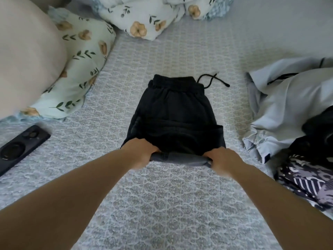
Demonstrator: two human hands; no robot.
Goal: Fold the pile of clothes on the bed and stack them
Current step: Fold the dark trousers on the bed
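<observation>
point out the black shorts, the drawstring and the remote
black shorts (173, 112): head view, middle of the folded fabric
drawstring (211, 80): head view, loop beside the waistband
remote (19, 147): head view, its dark top face

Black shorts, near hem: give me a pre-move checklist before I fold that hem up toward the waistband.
1. Left hand grips the near hem of the black shorts: ok.
2. Right hand grips the near hem: ok.
3. Shorts lie flat on the bedsheet: ok.
4. Drawstring tucked in: not ok, it trails out to the right of the waistband.
5. Bedsheet beyond the waistband free: ok.
6. Unfolded pale blue garment at right apart from the shorts: ok.
</observation>
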